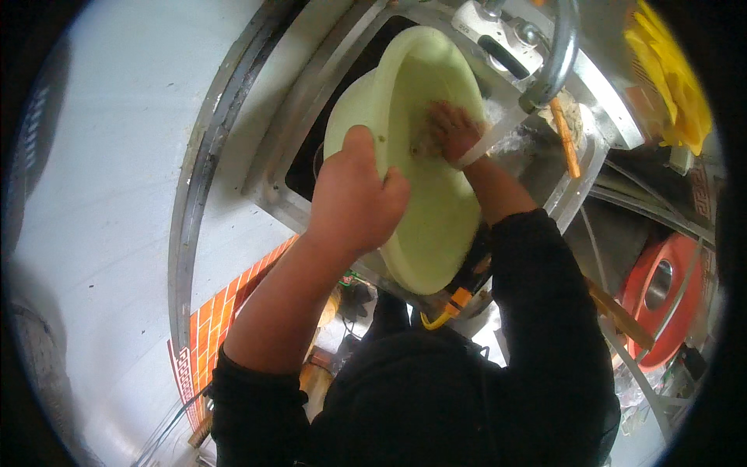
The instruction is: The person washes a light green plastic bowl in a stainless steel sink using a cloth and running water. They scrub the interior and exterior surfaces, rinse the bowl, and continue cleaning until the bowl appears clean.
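A pale green plastic basin (pixel 435 233) is held tilted over a metal sink (pixel 274 195). My left hand (pixel 359 195) grips its rim on the near left side, thumb and fingers closed over the edge. Inside the basin lies my right hand (pixel 458 131), palm side against the inner wall, its fingers partly blurred. A curved metal faucet (pixel 563 52) hangs above on the right, and a whitish stream or tube at its mouth reaches my right wrist; which of the two cannot be told.
A wooden stick or handle (pixel 564 137) rests at the sink's right edge. Yellow gloves or plastic (pixel 671 76) hang at the upper right. A round red object (pixel 665 298) with a metal centre stands at the lower right, near a wooden handle (pixel 621 318). A white wall lies left.
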### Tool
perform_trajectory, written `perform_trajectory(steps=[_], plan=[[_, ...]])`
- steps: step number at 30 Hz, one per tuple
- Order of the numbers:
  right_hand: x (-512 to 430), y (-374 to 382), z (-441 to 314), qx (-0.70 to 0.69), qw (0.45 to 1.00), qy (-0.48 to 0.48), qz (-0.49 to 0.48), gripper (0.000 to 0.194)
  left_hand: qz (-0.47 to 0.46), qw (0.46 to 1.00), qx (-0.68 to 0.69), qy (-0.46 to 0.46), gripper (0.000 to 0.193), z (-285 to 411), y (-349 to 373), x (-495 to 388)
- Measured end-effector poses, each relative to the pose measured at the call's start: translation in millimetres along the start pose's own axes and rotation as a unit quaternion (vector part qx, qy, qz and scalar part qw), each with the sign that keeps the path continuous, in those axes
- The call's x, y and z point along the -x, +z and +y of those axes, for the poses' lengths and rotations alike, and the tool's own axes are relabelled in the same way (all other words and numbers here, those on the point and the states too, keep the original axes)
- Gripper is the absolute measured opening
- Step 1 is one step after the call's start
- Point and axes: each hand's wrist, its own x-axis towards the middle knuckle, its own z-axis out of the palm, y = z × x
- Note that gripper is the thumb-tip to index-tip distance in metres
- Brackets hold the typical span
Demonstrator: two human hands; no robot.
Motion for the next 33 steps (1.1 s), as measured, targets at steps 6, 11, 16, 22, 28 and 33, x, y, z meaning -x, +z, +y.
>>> perform_trajectory(steps=[6,11,16,22,28,33], plan=[[98.6,10.9,-109.6,0.083,0.968,0.067,-0.228,0.056,0.02,0.999,0.022,0.01,0.03,-8.6,4.2,1.0],[111.5,-47.8,-157.5,-0.11,0.931,-0.02,-0.349,0.056,0.033,0.999,0.021,0.026,0.033,-15.5,1.2,-0.9],[111.7,-92.0,-130.8,-0.412,0.87,0.178,-0.205,0.047,0.032,0.999,-0.013,0.006,0.039,-34.7,-17.8,-12.5],[119.4,-89.4,-81.1,-0.767,0.541,0.335,-0.075,0.033,0.092,0.994,-0.052,-0.009,0.049,-33.8,-34.1,2.8],[134.9,-98.6,-93.4,-0.657,0.688,0.308,0.018,0.033,0.144,0.95,-0.1,0.26,0.051,2.2,7.8,41.8],[145.4,-142.6,-122.5,-0.481,0.835,0.264,0.041,0.041,-0.047,0.991,0.129,0.001,0.051,11.2,90.6,5.8]])
